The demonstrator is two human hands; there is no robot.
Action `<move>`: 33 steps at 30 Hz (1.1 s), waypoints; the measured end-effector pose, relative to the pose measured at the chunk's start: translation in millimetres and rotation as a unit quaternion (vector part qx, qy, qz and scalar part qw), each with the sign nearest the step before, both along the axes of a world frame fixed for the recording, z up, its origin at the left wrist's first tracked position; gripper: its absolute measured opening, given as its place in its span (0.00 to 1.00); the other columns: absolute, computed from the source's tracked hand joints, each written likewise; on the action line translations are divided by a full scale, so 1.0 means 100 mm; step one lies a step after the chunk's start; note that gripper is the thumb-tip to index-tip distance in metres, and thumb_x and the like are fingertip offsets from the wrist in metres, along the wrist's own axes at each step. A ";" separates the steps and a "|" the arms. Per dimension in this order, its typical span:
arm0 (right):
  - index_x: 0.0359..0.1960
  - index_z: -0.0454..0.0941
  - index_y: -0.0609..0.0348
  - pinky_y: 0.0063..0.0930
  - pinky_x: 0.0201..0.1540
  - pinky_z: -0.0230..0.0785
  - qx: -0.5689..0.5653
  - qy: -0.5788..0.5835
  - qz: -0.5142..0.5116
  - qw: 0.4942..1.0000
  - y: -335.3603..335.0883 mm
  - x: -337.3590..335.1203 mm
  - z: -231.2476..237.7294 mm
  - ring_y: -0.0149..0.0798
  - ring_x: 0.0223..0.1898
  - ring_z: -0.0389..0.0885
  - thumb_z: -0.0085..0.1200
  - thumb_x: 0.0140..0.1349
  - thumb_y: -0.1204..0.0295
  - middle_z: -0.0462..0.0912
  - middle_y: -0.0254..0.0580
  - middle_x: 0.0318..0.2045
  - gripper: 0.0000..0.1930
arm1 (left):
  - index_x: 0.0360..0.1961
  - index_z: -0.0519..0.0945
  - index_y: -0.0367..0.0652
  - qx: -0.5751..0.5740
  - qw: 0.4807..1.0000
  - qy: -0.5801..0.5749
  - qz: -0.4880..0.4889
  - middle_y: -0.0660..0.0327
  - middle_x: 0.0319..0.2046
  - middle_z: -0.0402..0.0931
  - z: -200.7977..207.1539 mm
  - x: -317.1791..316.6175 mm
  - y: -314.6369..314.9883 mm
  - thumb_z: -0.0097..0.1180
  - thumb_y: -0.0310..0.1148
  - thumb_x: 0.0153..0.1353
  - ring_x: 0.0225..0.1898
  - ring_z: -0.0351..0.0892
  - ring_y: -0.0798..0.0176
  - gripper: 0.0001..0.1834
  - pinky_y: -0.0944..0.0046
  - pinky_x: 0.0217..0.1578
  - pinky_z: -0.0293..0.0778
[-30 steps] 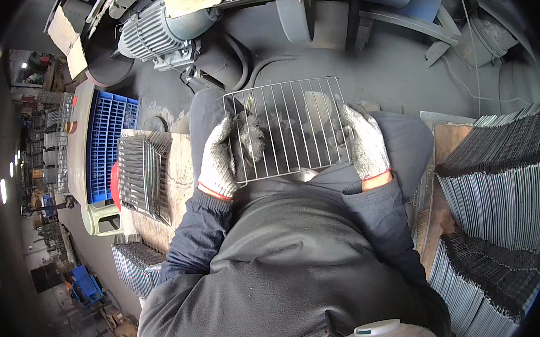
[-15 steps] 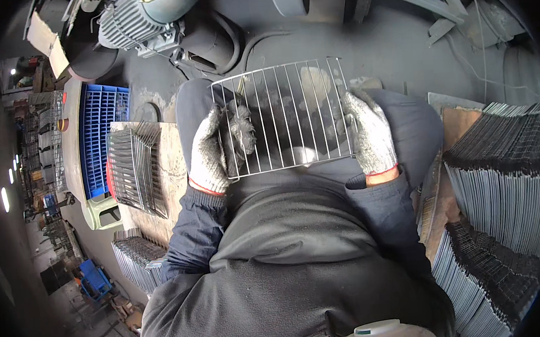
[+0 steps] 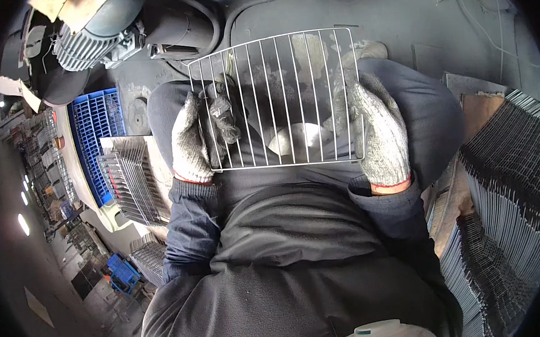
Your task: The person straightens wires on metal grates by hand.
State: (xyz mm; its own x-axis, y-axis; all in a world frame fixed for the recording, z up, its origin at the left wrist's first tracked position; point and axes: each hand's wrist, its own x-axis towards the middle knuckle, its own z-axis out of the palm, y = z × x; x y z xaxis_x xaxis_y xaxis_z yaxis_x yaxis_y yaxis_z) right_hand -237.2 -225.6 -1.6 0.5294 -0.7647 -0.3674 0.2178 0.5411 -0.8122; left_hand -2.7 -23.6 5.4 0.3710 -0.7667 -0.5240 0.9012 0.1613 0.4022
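A rectangular wire rack [image 3: 285,105] with thin parallel bars is held up over my lap, between my knees. My left hand [image 3: 194,136], in a white knit glove with dark, dirty fingers, is closed around its left edge. At the opposite edge my gloved right hand [image 3: 380,129] grips the frame, its fingers passing behind the bars. Blackened glove fingers show through the wires on both sides. Behind the lower bars a pale rounded shape lies between my legs; I cannot make out what it is.
Tall stacks of similar wire racks [image 3: 510,195] stand at my right. At my left, more racks [image 3: 130,178] lean on a board beside a blue plastic crate [image 3: 98,140]. A ribbed motor [image 3: 89,43] is on the floor ahead, left, near a thick dark hose [image 3: 229,27].
The rack has come nearer to upright and level, and appears slightly larger. Both hands keep hold of its sides. The surroundings have shifted in view as my head moved.
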 end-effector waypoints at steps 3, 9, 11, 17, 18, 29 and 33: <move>0.57 0.85 0.64 0.24 0.48 0.79 0.018 0.015 0.030 0.999 -0.05 -0.02 0.03 0.31 0.45 0.87 0.58 0.76 0.72 0.89 0.40 0.48 0.13 | 0.67 0.74 0.40 0.032 0.999 -0.004 0.005 0.56 0.43 0.81 -0.02 0.03 -0.01 0.51 0.49 0.80 0.38 0.83 0.56 0.27 0.55 0.36 0.81; 0.58 0.84 0.64 0.25 0.50 0.79 -0.012 -0.016 0.022 1.000 -0.02 -0.03 0.02 0.32 0.48 0.86 0.58 0.76 0.71 0.88 0.40 0.50 0.14 | 0.67 0.73 0.38 0.015 1.000 0.002 -0.002 0.55 0.43 0.82 0.00 0.00 -0.03 0.50 0.49 0.81 0.37 0.84 0.57 0.27 0.57 0.36 0.82; 0.58 0.84 0.64 0.25 0.51 0.79 -0.012 -0.025 0.021 0.999 -0.01 -0.02 -0.04 0.31 0.49 0.86 0.58 0.76 0.71 0.88 0.40 0.50 0.14 | 0.68 0.73 0.37 0.004 1.000 0.001 -0.005 0.55 0.43 0.83 0.02 -0.02 -0.04 0.50 0.48 0.81 0.37 0.85 0.58 0.27 0.57 0.35 0.82; 0.60 0.83 0.64 0.23 0.46 0.79 0.037 -0.030 0.028 0.998 -0.06 0.00 0.08 0.29 0.43 0.86 0.59 0.76 0.71 0.89 0.38 0.46 0.16 | 0.61 0.75 0.37 0.081 0.992 -0.083 0.052 0.54 0.42 0.80 0.32 -0.17 -0.09 0.51 0.45 0.81 0.36 0.82 0.58 0.22 0.57 0.35 0.81; 0.60 0.83 0.63 0.22 0.41 0.80 0.042 -0.021 0.019 0.999 -0.08 0.02 0.08 0.28 0.39 0.86 0.59 0.75 0.70 0.89 0.37 0.44 0.16 | 0.58 0.75 0.39 0.090 0.989 -0.095 0.065 0.55 0.41 0.79 0.33 -0.18 -0.06 0.52 0.45 0.80 0.35 0.81 0.58 0.20 0.58 0.35 0.80; 0.59 0.82 0.61 0.21 0.38 0.78 -0.022 0.034 0.074 0.996 0.07 0.27 0.04 0.25 0.36 0.84 0.59 0.76 0.74 0.88 0.33 0.41 0.13 | 0.57 0.78 0.38 0.110 0.970 -0.202 -0.076 0.57 0.34 0.84 0.42 0.01 0.13 0.62 0.35 0.74 0.28 0.84 0.61 0.17 0.61 0.30 0.83; 0.62 0.81 0.62 0.25 0.47 0.80 -0.136 0.056 0.177 0.973 0.04 0.31 -0.10 0.29 0.47 0.85 0.62 0.74 0.74 0.88 0.37 0.51 0.17 | 0.51 0.78 0.41 0.149 0.958 -0.226 -0.091 0.59 0.30 0.83 0.41 0.16 0.18 0.61 0.34 0.74 0.23 0.83 0.61 0.10 0.61 0.26 0.83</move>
State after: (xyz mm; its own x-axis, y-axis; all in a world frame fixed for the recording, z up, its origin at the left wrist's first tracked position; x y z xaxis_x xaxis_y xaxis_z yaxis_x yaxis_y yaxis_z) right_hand -205.9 -221.9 -11.1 0.7455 -0.6189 -0.2475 -0.0415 0.3274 -0.9440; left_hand 13.0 -5.5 46.0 0.4866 -0.6810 -0.5472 0.6265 -0.1645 0.7619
